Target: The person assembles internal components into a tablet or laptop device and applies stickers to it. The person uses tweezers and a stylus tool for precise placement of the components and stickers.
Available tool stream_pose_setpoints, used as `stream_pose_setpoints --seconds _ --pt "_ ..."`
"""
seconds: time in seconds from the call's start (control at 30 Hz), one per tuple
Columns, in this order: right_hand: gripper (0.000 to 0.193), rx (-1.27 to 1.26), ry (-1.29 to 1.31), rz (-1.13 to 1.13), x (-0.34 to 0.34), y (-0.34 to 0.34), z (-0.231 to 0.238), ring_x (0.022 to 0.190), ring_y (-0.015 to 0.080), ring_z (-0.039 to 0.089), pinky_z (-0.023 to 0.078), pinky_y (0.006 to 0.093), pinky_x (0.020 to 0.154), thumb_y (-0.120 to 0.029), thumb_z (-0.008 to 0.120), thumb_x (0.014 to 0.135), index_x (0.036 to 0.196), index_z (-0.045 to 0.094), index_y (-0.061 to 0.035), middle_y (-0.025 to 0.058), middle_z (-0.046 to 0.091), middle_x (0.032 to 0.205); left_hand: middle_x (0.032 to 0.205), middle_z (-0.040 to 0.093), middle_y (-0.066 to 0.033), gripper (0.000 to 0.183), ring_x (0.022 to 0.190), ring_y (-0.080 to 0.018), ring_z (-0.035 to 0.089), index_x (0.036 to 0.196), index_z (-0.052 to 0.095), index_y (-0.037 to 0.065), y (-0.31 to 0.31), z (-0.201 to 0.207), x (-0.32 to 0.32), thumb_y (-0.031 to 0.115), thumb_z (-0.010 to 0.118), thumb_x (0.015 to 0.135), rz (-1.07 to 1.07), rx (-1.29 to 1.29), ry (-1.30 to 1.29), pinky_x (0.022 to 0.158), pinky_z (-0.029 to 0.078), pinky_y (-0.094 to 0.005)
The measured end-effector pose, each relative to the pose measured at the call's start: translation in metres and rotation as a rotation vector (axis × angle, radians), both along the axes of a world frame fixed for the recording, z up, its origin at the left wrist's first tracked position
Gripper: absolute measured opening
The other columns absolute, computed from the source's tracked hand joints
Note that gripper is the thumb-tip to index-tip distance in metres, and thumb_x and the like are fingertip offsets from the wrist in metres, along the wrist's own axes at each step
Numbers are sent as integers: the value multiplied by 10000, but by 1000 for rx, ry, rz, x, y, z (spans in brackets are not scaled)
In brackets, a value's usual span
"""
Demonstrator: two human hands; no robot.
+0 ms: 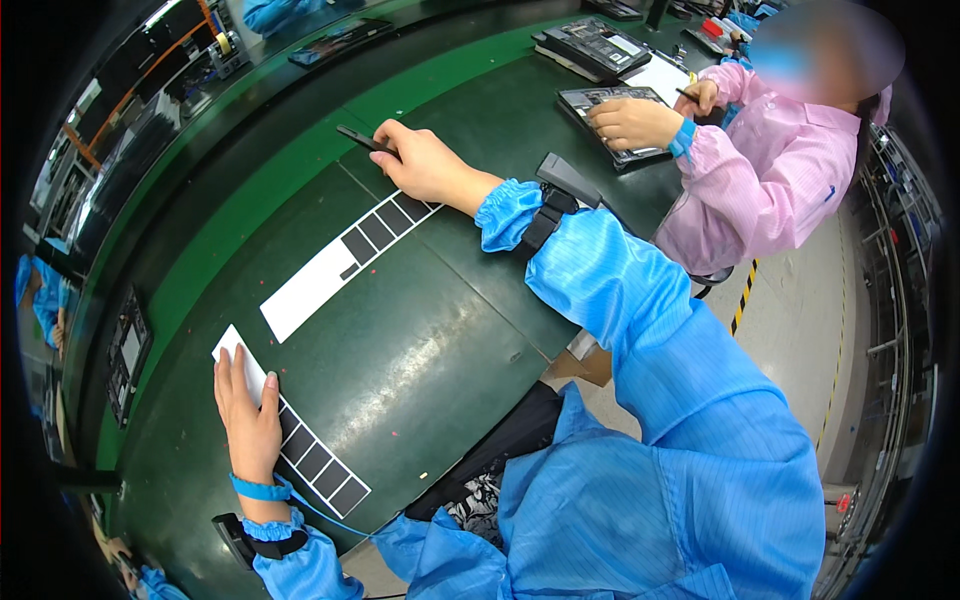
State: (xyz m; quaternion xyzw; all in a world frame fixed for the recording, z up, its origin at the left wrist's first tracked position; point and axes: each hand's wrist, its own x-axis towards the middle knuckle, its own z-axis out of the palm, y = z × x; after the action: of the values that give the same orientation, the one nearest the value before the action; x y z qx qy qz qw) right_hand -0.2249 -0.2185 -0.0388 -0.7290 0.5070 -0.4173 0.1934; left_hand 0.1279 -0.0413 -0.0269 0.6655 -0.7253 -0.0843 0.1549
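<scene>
Left hand [250, 425] (8 o'clock) resting flat on a white, black-panelled strip [300, 442]; right hand [428, 166], 11 o'clock, gripping a black tool [357, 137].

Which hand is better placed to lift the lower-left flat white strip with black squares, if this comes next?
Probably the left hand: it lies over that flat white strip with black squares, while the right hand is farther away and holds a slim black pen-shaped tool.

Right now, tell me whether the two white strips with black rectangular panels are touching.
Apart: the head view plainly shows green tabletop between the upper white strip and the lower white strip.
</scene>
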Motion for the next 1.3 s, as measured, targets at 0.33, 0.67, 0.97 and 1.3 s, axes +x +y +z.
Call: stream_pose_setpoints --seconds 0.33,0.67,0.97,1.3 --pt "224 -28 39 30 -3 -1 -6 812 329 643 494 395 739 -148 649 863 992 557 9 182 655 854 1502 308 -209 548 1395 -377 269 1420 405 54 1 1 -2 251 559 933 -2 9 -7 1136 245 -440" --pt "231 -100 -13 38 -2 -1 -6 756 344 597 470 398 699 -97 673 826 901 482 6 188 597 798 1501 307 -213 549 1391 -383 274 1415 410 49 1 1 -3 250 566 928 -1 15 -8 1134 247 -441" --pt "286 -162 39 27 -2 -3 -3 686 326 515 415 402 621 -109 711 788 776 441 -17 165 525 753 1502 305 -213 555 1391 -380 276 1413 414 53 0 -1 0 255 578 922 0 -2 -35 1132 253 -443" --pt "360 -202 37 18 -2 -2 0 650 310 469 389 398 585 -155 751 759 719 421 -18 148 480 707 1500 308 -215 554 1392 -380 275 1415 412 56 1 0 -2 250 577 923 4 13 -4 1132 253 -447"
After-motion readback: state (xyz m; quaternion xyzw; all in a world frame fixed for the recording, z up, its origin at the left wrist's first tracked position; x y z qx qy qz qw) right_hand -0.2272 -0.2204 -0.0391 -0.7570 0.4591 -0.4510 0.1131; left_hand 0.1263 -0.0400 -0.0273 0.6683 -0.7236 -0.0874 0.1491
